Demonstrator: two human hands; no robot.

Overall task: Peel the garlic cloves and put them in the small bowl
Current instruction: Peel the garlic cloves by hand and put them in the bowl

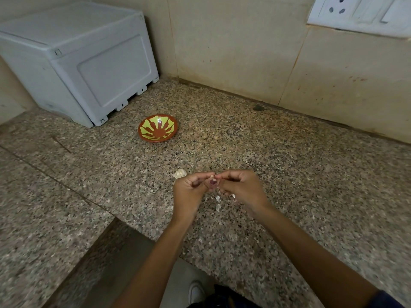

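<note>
hands: left hand (189, 192) and right hand (239, 187) pinch one garlic clove (212, 181), fingers curled
bowl: small bowl (158, 127) on table (289, 174), well apart
garlic bulb (179, 173): beside left hand

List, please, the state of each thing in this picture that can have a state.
small bowl: upright on the counter, nothing visible inside.
garlic bulb: lies on the counter beside the left hand, not held.
garlic clove: pinched between both hands, partly hidden.
peel scraps: loose on the counter under the hands.
left hand: fingers curled, pinches the clove.
right hand: fingers curled, pinches the clove.
wall socket: nothing plugged in.
</note>
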